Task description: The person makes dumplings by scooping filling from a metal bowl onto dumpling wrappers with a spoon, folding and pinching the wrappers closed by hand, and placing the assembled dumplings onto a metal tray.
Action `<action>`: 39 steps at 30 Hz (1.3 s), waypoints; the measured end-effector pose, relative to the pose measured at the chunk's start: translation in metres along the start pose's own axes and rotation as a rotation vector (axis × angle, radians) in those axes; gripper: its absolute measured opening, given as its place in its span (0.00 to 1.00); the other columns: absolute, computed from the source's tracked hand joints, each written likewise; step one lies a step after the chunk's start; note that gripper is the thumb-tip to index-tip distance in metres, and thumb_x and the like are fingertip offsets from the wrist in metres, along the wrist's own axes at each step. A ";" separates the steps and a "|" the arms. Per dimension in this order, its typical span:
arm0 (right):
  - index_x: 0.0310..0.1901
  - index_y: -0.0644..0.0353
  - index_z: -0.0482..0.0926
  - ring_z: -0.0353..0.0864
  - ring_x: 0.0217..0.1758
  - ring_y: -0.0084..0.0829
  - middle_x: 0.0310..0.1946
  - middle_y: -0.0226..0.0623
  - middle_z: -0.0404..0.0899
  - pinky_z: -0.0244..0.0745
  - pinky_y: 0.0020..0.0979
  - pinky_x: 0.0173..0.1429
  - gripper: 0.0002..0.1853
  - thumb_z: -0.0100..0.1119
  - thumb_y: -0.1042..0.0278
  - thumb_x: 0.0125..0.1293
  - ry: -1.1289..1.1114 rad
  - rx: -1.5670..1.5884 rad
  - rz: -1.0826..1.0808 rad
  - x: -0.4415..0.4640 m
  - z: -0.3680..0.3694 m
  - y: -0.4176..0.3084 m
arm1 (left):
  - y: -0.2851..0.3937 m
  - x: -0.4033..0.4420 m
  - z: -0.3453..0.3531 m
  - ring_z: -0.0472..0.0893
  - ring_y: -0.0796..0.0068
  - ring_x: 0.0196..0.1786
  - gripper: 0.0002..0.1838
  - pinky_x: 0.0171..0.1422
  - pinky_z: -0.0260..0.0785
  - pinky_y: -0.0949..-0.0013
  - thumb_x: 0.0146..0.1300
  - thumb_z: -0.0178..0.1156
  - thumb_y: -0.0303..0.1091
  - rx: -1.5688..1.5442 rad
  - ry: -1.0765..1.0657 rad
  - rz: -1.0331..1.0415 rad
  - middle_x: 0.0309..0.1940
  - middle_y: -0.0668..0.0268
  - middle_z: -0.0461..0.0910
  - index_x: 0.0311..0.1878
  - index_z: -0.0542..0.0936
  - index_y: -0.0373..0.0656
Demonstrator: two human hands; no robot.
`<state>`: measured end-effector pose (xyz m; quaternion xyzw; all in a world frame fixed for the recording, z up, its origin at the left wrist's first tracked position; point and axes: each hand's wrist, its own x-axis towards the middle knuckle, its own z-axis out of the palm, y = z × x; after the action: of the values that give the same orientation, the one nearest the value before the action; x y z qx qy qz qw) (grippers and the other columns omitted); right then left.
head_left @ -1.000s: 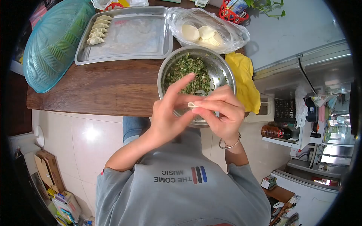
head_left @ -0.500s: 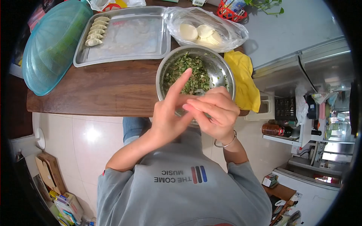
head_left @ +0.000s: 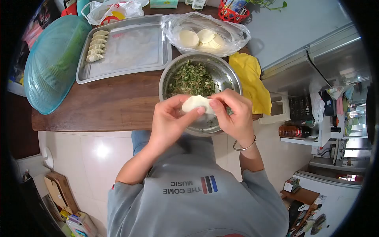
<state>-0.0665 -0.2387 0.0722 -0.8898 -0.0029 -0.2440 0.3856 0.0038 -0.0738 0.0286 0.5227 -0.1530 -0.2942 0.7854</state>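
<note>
A pale dumpling [head_left: 194,103], folded into a half-moon, is pinched between my two hands above the near side of a steel bowl [head_left: 234,72]. My left hand [head_left: 167,118] grips its left end, thumb pressed on the front face. On the right end, my right hand [head_left: 235,112] pinches the edge between thumb and fingers. Green chopped filling [head_left: 191,79] lies in the bowl, mostly toward the far left. Behind the bowl, a clear plastic bag [head_left: 237,37] holds several round dumpling wrappers [head_left: 189,38]. Several finished dumplings [head_left: 96,46] sit in a column along the left of a metal tray [head_left: 130,65].
A teal mesh food cover [head_left: 55,63] stands left of the tray on the wooden table [head_left: 98,106]. To the right of the bowl hangs a yellow cloth [head_left: 250,79]. A red basket [head_left: 233,14] and a white plastic bag [head_left: 114,12] are at the back.
The dumpling now shows between my hands, where fingers hid it before. My left index finger, raised earlier, has come down onto it. The view has shifted slightly.
</note>
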 end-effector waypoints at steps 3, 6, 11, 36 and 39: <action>0.32 0.65 0.79 0.79 0.24 0.37 0.25 0.39 0.78 0.71 0.34 0.29 0.05 0.64 0.73 0.64 -0.007 -0.042 -0.044 0.000 0.002 0.003 | -0.001 -0.002 0.002 0.83 0.80 0.45 0.13 0.47 0.78 0.77 0.62 0.68 0.23 0.044 -0.011 0.024 0.42 0.63 0.85 0.49 0.82 0.31; 0.32 0.64 0.78 0.78 0.25 0.40 0.25 0.41 0.77 0.71 0.36 0.29 0.06 0.64 0.73 0.63 -0.001 -0.110 -0.121 0.000 0.004 0.007 | 0.000 -0.003 0.002 0.83 0.80 0.45 0.14 0.48 0.79 0.76 0.64 0.66 0.24 0.072 -0.030 0.055 0.43 0.62 0.85 0.51 0.81 0.30; 0.31 0.63 0.75 0.77 0.24 0.44 0.22 0.44 0.74 0.70 0.38 0.28 0.06 0.62 0.74 0.64 0.004 -0.078 -0.026 -0.002 0.006 0.011 | 0.007 -0.008 0.008 0.83 0.79 0.46 0.14 0.52 0.80 0.73 0.72 0.58 0.30 0.024 -0.013 0.001 0.44 0.62 0.84 0.53 0.80 0.28; 0.28 0.66 0.76 0.73 0.21 0.37 0.21 0.41 0.73 0.65 0.33 0.27 0.09 0.64 0.73 0.65 -0.007 0.156 0.010 0.003 0.005 0.006 | 0.005 0.000 0.009 0.79 0.86 0.28 0.12 0.31 0.71 0.79 0.73 0.56 0.30 0.189 0.095 0.238 0.26 0.67 0.86 0.52 0.84 0.34; 0.29 0.66 0.77 0.74 0.22 0.36 0.20 0.41 0.74 0.66 0.33 0.28 0.09 0.63 0.73 0.65 -0.011 0.151 0.003 0.003 0.007 0.006 | 0.013 0.004 -0.004 0.79 0.88 0.31 0.12 0.34 0.72 0.80 0.72 0.58 0.30 0.465 -0.022 0.186 0.29 0.67 0.86 0.50 0.85 0.35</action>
<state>-0.0601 -0.2389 0.0652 -0.8594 -0.0220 -0.2378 0.4521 0.0132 -0.0700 0.0380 0.6698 -0.2724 -0.1833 0.6660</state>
